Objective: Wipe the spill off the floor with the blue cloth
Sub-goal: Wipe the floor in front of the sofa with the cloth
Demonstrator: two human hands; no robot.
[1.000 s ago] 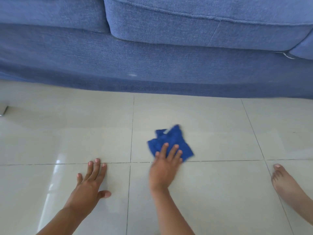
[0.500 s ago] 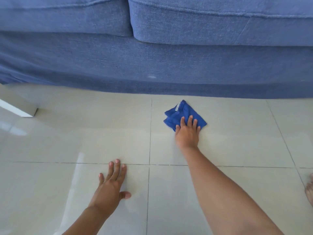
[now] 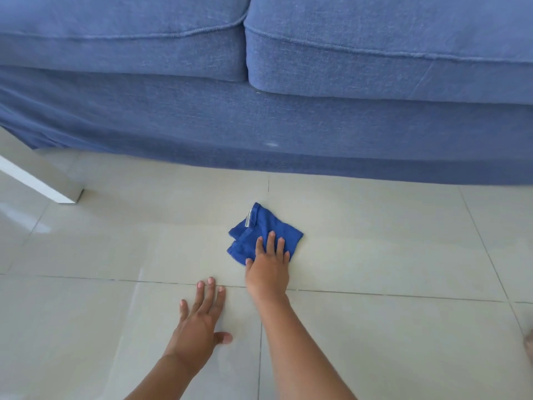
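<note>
A crumpled blue cloth point(image 3: 259, 229) with a small white tag lies on the pale floor tiles point(image 3: 375, 249), in front of the sofa. My right hand point(image 3: 269, 267) presses flat on the cloth's near half, fingers spread over it, arm stretched forward. My left hand point(image 3: 200, 319) rests flat on the tile nearer to me and to the left, fingers apart, holding nothing. No spill shows on the glossy tiles; a faint sheen lies left of the cloth.
A blue fabric sofa point(image 3: 259, 116) fills the far side, its skirt reaching the floor just beyond the cloth. A white furniture leg point(image 3: 43, 183) stands at the left. A bare foot point(image 3: 529, 342) shows at the right edge.
My right hand first pushed the cloth away toward the sofa, then drew it back toward me. The left hand stays planted on the tile.
</note>
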